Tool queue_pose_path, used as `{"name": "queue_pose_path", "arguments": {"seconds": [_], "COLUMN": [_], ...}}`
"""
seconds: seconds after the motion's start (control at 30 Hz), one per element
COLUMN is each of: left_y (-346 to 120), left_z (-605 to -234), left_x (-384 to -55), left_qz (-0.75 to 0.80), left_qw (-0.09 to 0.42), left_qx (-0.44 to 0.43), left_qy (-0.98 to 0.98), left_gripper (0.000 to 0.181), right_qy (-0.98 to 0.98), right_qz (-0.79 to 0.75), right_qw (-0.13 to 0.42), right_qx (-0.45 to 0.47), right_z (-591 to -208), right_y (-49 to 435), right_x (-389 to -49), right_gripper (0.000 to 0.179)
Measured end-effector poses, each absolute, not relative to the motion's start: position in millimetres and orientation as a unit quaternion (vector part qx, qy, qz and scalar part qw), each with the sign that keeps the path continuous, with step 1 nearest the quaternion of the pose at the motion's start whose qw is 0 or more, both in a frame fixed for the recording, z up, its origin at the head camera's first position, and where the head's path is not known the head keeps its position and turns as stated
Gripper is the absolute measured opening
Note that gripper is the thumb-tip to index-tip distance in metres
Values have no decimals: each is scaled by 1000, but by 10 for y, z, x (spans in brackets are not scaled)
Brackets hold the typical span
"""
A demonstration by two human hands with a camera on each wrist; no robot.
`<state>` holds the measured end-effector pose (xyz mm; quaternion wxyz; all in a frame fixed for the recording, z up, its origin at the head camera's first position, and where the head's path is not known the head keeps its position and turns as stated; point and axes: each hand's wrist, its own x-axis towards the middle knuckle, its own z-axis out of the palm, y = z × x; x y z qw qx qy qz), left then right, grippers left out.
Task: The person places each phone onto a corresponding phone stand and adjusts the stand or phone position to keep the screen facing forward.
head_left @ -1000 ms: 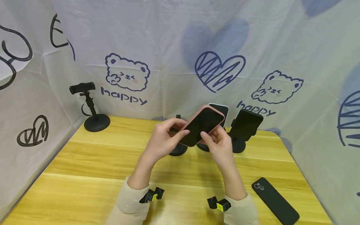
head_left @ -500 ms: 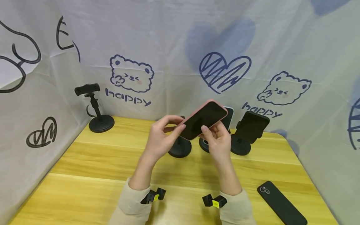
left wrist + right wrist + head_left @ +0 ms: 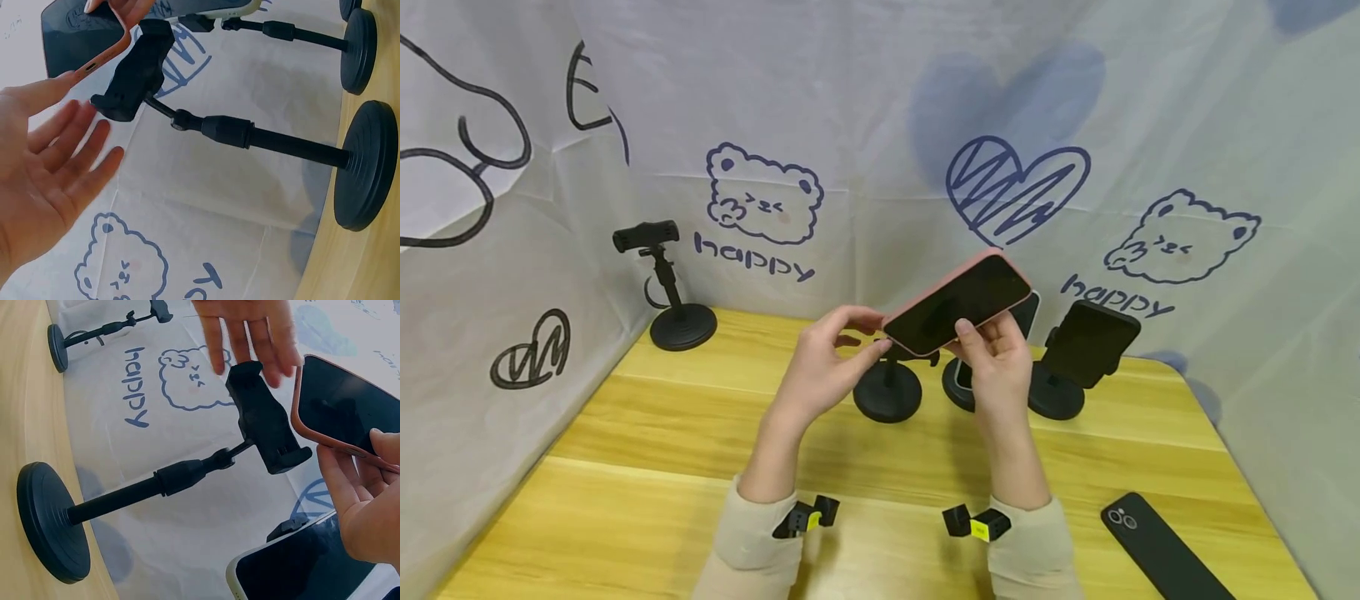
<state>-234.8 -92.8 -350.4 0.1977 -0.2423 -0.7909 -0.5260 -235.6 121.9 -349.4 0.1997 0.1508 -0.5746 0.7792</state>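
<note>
My right hand (image 3: 1000, 367) holds a smartphone (image 3: 958, 304) in a pink case by its lower edge, thumb on the dark screen and fingers behind. The phone is tilted, its right end higher. My left hand (image 3: 823, 358) has its fingers spread and extended, with the thumb tip right at the phone's lower left corner. Just beyond the phone stands a black phone stand (image 3: 887, 392), its clamp partly hidden in the head view. In the left wrist view the bare clamp (image 3: 137, 75) sits between the left fingers and the phone.
Right of this stand, another holds a white-edged phone (image 3: 300, 562), and a third holds a dark phone (image 3: 1092, 343). A bare stand (image 3: 683, 325) is at the back left. A black phone (image 3: 1165, 546) lies face down at the front right. Printed cloth (image 3: 880, 108) walls the table.
The pink-cased phone has moved up and to the right in the right hand. My left hand has loosened from its left end, fingers now spread. The head view has shifted slightly.
</note>
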Motion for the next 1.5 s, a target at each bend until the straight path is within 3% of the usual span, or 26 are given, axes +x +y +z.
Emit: {"name": "queue_pose_path", "arguments": {"seconds": [0.2, 0.4, 0.87, 1.1, 1.5], "left_y": [-947, -921, -914, -889, -904], "left_z": [-3533, -3551, -3563, -3563, -3572], "left_x": [-2373, -2377, -2379, -2380, -2391], "left_qz": [-466, -483, -493, -489, -490], "left_qw": [128, 109, 121, 133, 138], "left_qx": [-221, -228, -230, -228, -218], "left_qy": [-847, -838, -830, -832, -832], "left_gripper": [34, 28, 21, 18, 20], "right_qy": [-579, -578, -655, -680, -702], "right_qz": [777, 778, 715, 702, 663], "right_qw": [190, 184, 185, 160, 195], "right_qx": [157, 166, 162, 140, 170], "right_z": [-3516, -3566, -3568, -3560, -3591], "right_y": [1238, 1253, 1264, 1251, 1246], "right_x": [-2387, -2420, -2393, -2379, -2397], "right_gripper": [21, 23, 23, 34, 32]}}
